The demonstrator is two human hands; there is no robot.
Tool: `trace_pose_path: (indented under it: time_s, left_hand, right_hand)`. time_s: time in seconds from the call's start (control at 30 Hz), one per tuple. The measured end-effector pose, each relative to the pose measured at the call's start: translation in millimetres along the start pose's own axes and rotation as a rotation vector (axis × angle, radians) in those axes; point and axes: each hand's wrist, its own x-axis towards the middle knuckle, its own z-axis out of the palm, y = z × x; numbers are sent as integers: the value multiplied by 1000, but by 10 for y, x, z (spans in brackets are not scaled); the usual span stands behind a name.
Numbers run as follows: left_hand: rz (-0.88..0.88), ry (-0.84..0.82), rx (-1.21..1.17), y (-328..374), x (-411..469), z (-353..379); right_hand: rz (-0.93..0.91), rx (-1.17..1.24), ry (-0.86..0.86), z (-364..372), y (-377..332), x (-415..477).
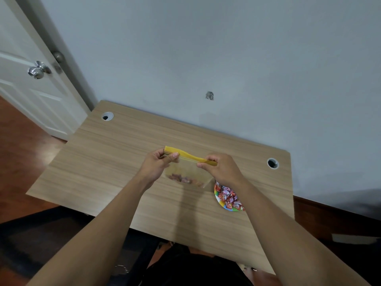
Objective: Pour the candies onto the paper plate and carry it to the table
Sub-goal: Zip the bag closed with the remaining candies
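A clear zip bag [188, 170] with a yellow seal strip hangs upright above the wooden table [115, 162]. A few wrapped candies lie in its bottom. My left hand [157, 165] pinches the left end of the strip and my right hand [221, 169] pinches the right end. A colourful paper plate [221, 203] heaped with red and pink wrapped candies [227, 197] sits on the table just below my right hand; my right forearm hides part of it.
Two round cable holes, one at the left [107, 116] and one at the right [272, 163], sit near the table's back corners. A grey wall stands behind the table. A white door [31, 83] with a metal knob is at the left, over dark wooden floor.
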Motion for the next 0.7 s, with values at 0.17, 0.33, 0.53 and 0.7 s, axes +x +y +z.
trace_pose_path:
  time_s: [0.17, 0.33, 0.53, 0.7]
  left_hand:
    - [16, 1, 0, 1, 21, -61]
    - [12, -19, 28, -34, 25, -63]
    - [-3, -16, 28, -116, 76, -53]
    - [-7, -9, 25, -162, 109, -77]
  right_hand:
    - [-10, -32, -46, 36, 35, 47]
    - [-50, -82, -66, 99, -2, 132]
    - [-151, -177, -13, 196, -17, 205]
    - [-142, -204, -30, 232, 52, 234]
